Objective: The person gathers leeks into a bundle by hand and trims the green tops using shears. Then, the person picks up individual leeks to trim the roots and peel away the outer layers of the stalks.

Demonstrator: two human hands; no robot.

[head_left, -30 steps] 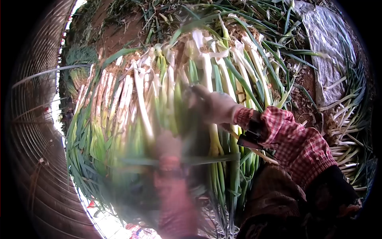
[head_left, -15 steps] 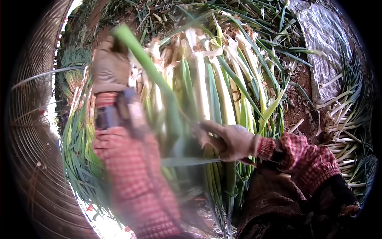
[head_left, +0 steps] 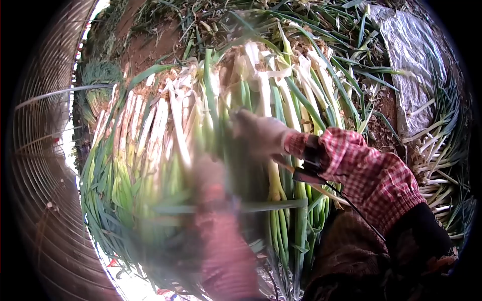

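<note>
A broad pile of large green onions (head_left: 266, 98) lies before me, white root ends away from me and green leaves toward me. My left hand (head_left: 208, 173), gloved and smeared by motion, is low over the leaves at the pile's middle; its fingers cannot be made out. To its upper right, my right hand (head_left: 261, 131), also gloved, reaches in among the stalks. Its fingers look curled together, but their tips are blurred and what they hold is hidden. A long flat green leaf (head_left: 273, 204) lies crosswise over the pile below both hands.
Cut leaves and scraps (head_left: 321, 20) litter the ground behind the pile. A silvery plastic sheet (head_left: 409, 60) is at the right, with more thin onions (head_left: 437, 175) beside it. A ribbed curved wall (head_left: 45, 175) runs along the left.
My left hand has come down and right from the upper left, where it held a green leaf or stalk. My right hand has moved up and slightly left.
</note>
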